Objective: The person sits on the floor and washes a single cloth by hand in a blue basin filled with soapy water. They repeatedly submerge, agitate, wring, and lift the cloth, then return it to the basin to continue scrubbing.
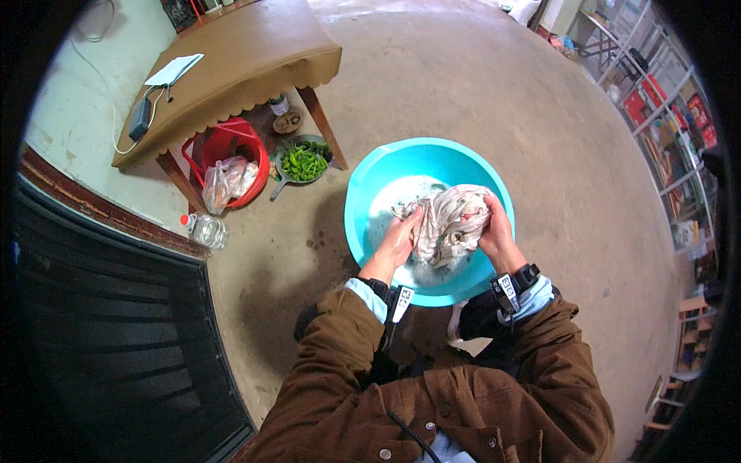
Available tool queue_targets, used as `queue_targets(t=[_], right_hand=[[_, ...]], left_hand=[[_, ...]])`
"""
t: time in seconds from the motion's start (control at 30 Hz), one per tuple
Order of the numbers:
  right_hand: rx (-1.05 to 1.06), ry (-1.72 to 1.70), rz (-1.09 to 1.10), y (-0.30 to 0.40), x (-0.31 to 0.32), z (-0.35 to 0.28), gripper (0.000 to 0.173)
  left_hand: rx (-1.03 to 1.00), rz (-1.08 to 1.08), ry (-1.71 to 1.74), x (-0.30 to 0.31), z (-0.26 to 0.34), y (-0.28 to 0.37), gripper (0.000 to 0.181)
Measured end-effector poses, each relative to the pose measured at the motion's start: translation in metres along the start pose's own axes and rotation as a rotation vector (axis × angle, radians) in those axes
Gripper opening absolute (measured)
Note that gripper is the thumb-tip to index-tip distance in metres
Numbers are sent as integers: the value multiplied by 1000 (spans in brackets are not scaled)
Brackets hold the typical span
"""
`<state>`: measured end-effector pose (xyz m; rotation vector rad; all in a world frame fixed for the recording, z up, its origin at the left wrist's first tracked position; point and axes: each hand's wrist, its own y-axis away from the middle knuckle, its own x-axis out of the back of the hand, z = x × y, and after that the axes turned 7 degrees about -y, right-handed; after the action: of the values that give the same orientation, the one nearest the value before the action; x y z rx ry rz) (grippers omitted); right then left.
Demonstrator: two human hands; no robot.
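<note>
A turquoise plastic basin (399,153) stands on the floor before me, holding sudsy water (379,217). Above the suds, a wet, crumpled whitish cloth (446,220) with faint reddish marks is held between my two hands. My left hand (399,237) grips its left side, the thumb lying on top. At the cloth's right side, my right hand (498,228) has its fingers curled around the edge. Parts of the fingers on both hands are hidden by the folds. The cloth's lower end hangs down to the foam.
A table with a brown cover (260,52) stands at upper left. Beneath or beside it are a red bucket (257,144) with plastic bags, a pan of green vegetables (304,162) and a clear bottle (209,231). A dark door (116,324) is at left, metal-framed shelving (654,98) at right.
</note>
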<state>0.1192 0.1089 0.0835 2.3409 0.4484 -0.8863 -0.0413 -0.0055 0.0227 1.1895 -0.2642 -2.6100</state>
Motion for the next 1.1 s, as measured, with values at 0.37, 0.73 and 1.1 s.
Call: queue_targets(t=[0.37,0.73,1.1], right_hand=[[69,-80,-105,6,-4,-7,26],[111,130,-31,3,13,-3,25],[767,1349,-668,39,-32,42,21]], left_hand=[[-171,-138,-753,14,-25,-14,51],[-300,13,-178,24,0,-14,43],[-24,79,207,2,0,-5,65]])
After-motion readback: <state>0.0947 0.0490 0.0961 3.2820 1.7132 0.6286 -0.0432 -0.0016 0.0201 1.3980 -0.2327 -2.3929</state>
